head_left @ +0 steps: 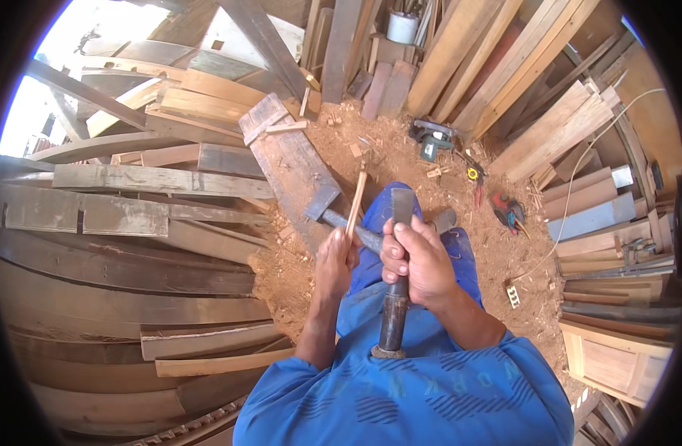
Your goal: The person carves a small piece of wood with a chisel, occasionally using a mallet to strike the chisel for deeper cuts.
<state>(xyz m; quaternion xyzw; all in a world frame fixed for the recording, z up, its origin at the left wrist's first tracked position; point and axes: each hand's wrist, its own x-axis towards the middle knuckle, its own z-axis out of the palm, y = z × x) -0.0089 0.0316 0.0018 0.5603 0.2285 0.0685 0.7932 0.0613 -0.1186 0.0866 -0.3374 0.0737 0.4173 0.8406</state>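
Note:
My right hand (421,260) is wrapped round a wide-bladed chisel. Its flat steel blade (403,207) points away from me, and the dark handle (393,316) runs back toward my blue shirt. Closed fingers of my left hand (335,260) grip a thin split wooden stick (356,202), its far end tilted up and away. Just beyond that hand is a hammer (322,201) with a blocky metal head; its handle slants behind the stick toward my right hand. I cannot tell what supports the hammer.
A worn plank (293,160) lies ahead on shavings. Right of it are a green power tool (430,145), a yellow tape measure (472,174) and red-handled pliers (478,196). Stacked boards (163,181) fill the left; timbers (460,59) lean ahead. A cable (575,175) trails to a white socket strip (512,296).

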